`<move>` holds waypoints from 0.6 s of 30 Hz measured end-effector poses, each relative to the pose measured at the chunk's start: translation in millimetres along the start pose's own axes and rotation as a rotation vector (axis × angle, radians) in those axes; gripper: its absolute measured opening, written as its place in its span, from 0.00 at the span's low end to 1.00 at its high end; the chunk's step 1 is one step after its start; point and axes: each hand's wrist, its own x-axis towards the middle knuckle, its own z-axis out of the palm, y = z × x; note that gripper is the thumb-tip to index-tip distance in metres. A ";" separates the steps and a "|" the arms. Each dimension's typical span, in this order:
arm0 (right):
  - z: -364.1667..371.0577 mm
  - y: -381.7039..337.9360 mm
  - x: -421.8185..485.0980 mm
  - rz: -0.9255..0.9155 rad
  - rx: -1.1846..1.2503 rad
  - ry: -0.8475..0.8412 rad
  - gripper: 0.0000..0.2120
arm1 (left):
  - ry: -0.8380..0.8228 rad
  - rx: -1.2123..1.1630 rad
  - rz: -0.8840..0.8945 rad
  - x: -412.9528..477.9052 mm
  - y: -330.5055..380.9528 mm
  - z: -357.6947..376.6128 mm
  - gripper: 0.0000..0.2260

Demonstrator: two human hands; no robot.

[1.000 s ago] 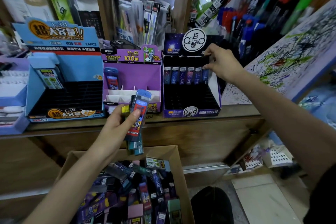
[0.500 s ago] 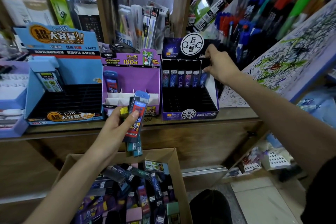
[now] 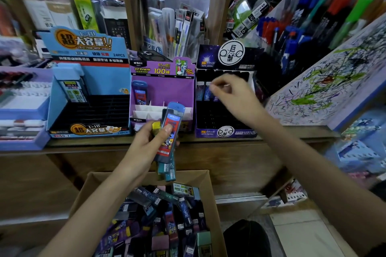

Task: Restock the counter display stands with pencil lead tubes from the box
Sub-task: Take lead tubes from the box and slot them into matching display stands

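Observation:
My left hand (image 3: 146,148) grips a bundle of pencil lead tubes (image 3: 169,137) upright above the cardboard box (image 3: 205,185), which is full of mixed tubes. Three display stands sit on the wooden counter (image 3: 282,131): a blue stand (image 3: 87,73) with one tube at its left, a purple stand (image 3: 163,87) with one tube at its back left, and a dark stand (image 3: 223,129) with a row of tubes along its back. My right hand (image 3: 234,94) hovers in front of the dark stand with its fingers loosely curled and nothing visible in them.
A scribbled test board (image 3: 325,87) leans at the right of the counter. Racks of pens (image 3: 292,33) and hanging packs (image 3: 181,27) fill the shelves behind the stands. A lilac tray of erasers (image 3: 23,110) stands at the left. A dark object (image 3: 248,238) lies on the floor.
My right hand has let go of the back right of the dark stand and moved left and toward me. The left hand still holds its tubes in about the same place.

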 end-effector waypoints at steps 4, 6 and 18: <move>47.8 -28.0 -33.7 0.245 0.519 -0.333 0.07 | 0.018 -0.003 -0.015 -1.3 3.4 1.3 0.14; 62.2 -35.3 -38.2 0.254 0.592 -0.331 0.03 | 0.032 -0.006 -0.025 -3.1 4.8 -2.4 0.14; 66.9 -53.1 -6.4 0.261 0.700 -0.271 0.03 | 0.166 -0.052 -0.021 -5.3 17.4 -47.6 0.14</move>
